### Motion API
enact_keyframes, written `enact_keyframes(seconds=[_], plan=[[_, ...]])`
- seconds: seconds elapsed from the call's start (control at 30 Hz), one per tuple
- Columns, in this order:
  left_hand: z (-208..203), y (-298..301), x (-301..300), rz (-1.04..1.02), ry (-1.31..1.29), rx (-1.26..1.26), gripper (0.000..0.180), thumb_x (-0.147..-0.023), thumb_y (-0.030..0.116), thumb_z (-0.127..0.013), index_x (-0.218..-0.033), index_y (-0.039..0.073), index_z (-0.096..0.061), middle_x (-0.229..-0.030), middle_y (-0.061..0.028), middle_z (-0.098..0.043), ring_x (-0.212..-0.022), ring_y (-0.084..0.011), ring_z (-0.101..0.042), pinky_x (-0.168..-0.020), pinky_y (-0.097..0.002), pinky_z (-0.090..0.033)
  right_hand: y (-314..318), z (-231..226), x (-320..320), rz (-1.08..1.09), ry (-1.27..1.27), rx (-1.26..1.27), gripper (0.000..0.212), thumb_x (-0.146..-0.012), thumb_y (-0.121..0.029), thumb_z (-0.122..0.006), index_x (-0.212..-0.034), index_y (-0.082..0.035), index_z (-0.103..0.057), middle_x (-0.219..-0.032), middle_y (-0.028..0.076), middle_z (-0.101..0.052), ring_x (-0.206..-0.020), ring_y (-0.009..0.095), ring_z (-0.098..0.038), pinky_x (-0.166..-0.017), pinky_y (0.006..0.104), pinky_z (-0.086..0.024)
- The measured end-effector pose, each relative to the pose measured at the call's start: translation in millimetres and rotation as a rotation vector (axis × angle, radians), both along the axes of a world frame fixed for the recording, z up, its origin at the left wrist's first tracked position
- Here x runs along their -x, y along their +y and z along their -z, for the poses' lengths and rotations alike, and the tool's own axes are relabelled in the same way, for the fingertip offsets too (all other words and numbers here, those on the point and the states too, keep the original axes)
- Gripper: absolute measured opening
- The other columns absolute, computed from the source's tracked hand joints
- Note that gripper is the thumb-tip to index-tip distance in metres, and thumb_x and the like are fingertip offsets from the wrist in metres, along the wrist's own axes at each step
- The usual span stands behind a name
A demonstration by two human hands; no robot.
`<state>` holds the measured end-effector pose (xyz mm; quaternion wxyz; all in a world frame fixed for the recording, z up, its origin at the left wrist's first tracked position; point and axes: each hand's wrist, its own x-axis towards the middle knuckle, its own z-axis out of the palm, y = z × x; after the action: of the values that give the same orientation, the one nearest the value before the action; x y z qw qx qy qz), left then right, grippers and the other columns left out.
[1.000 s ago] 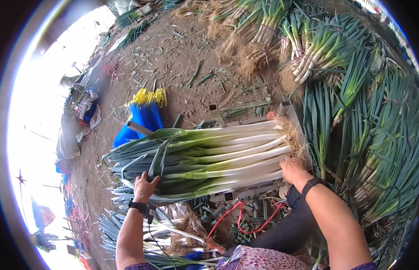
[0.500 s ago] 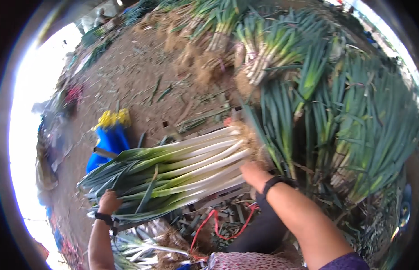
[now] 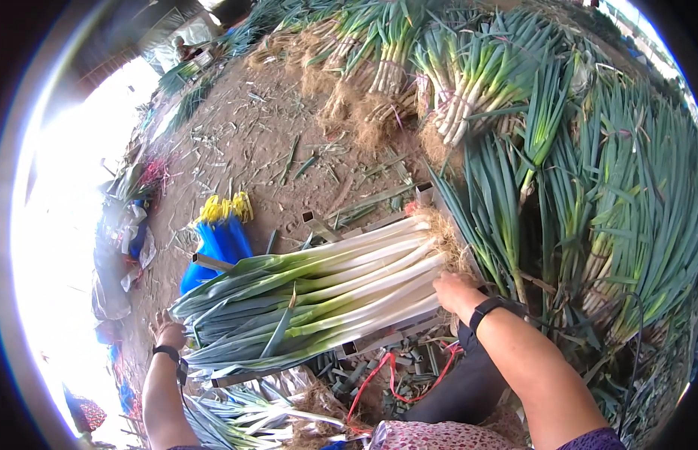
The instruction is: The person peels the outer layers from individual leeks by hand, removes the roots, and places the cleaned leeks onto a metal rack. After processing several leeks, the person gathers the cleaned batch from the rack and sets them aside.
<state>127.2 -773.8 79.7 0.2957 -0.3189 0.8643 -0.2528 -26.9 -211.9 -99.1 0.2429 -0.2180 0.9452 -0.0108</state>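
Left hand [image 3: 167,330] spread at nine o'clock of the leeks [image 3: 364,279]; right hand [image 3: 455,291] at three, near the roots [image 3: 449,238], whether pinching I cannot tell. Blue bundle [image 3: 223,241] at ten o'clock.

The left of 2 head-worn fisheyes is looking down and forward from above the lap [image 3: 448,436], framing the leeks [image 3: 341,291] near and the ground [image 3: 248,146] farther off, curving toward its rim.
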Motion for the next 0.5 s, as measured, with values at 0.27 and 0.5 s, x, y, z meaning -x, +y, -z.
enact_keyframes(seconds=[0.27, 0.5], plan=[[133, 162, 42, 0.647, 0.713, -0.613, 0.025, -0.065, 0.024, -0.068, -0.081, 0.006, -0.063, -0.09, -0.0092, -0.059, -0.086, -0.0284, -0.057, -0.074, -0.0392, -0.045, 12, 24, -3, -0.09, 0.035, 0.086, 0.022, -0.08, -0.009, -0.046, -0.083, -0.004, -0.067, -0.082, 0.017, -0.064, -0.079, 0.029, -0.064, -0.064, 0.0403, -0.05], [186, -87, 4, 0.278, 0.519, -0.115, 0.047, -0.083, 0.015, -0.049, -0.127, 0.0, -0.041, -0.131, -0.022, -0.041, -0.122, -0.0321, -0.039, -0.102, -0.035, -0.031, 2, 28, -2, -0.022, 0.048, 0.218, 0.018, -0.078, -0.011, -0.051, -0.076, -0.005, -0.067, -0.076, 0.012, -0.063, -0.075, 0.028, -0.062, -0.063, 0.0427, -0.05]])
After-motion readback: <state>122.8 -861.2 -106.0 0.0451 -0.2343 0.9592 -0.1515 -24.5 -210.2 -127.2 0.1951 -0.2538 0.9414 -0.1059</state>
